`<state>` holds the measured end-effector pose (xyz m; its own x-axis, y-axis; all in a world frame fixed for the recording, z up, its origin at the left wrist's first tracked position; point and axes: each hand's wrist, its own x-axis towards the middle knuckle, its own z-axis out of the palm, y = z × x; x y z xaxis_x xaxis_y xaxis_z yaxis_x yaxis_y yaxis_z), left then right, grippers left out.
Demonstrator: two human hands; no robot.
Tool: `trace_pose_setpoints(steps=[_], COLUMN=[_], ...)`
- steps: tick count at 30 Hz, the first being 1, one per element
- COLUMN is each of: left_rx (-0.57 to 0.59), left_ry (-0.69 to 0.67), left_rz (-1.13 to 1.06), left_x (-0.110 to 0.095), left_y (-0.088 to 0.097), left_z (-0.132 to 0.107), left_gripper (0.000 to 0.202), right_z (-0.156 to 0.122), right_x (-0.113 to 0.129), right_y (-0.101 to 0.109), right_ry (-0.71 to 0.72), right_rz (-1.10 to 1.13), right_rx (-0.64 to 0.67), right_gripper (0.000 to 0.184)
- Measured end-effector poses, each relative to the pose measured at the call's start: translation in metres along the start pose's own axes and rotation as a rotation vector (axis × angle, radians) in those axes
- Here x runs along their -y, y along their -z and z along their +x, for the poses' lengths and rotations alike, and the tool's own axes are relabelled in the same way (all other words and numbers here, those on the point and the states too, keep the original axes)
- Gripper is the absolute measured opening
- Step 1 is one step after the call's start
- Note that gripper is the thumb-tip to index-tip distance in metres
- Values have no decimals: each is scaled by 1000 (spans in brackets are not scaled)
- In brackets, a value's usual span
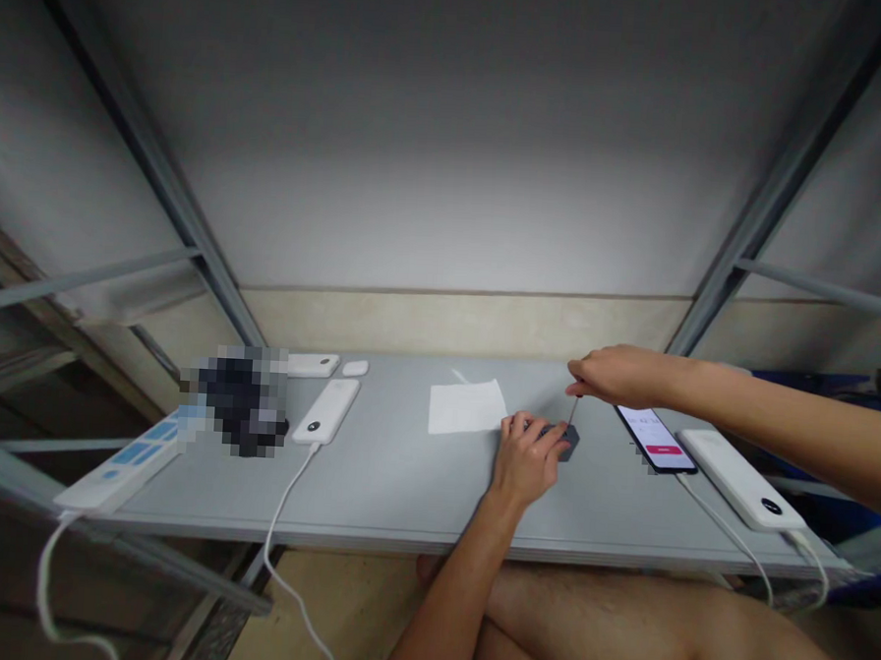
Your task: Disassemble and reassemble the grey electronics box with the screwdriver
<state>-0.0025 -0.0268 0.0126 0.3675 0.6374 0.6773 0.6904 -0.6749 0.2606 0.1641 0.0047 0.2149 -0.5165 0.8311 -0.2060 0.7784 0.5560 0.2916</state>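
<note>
My left hand (528, 458) is closed over a small dark grey block-like object (570, 443) lying on the grey table (403, 491), and the fingers cover much of it. Above it, my right hand (602, 374) grips a screwdriver (574, 409) by its top end. The thin metal shaft points down, and its tip meets the right part of the dark object near my left fingertips. Whether the tip sits in a screw is too small to tell. A white sheet of paper (466, 408) lies just left of my left hand.
On the right are a lit phone (657, 442) and a white power bank (743, 479) with cables. Another power bank (327, 411), a small white case (356, 368), a blurred dark item (240, 408) and a power strip (127, 471) occupy the left. Metal posts (741, 228) frame the table.
</note>
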Motion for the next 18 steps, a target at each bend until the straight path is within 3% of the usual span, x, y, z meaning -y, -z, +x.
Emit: trace_pose_setpoints(steps=[5, 10, 15, 18], left_rx=[-8, -6, -82, -190], left_ry=[1, 20, 90, 196], left_rz=[3, -24, -169, -317], left_x=[-1, -2, -3, 2], left_y=[0, 2, 5, 7], left_z=[0, -1, 0, 1], left_gripper=[27, 27, 31, 31], right_z=[-3, -26, -57, -65], right_x=[6, 6, 1, 12], right_y=[-2, -25, -77, -121], right_ry=[-42, -192, -437, -606], right_rz=[-52, 62, 347, 696], right_rx=[-8, -116, -260, -498], right_gripper=[47, 48, 43, 47])
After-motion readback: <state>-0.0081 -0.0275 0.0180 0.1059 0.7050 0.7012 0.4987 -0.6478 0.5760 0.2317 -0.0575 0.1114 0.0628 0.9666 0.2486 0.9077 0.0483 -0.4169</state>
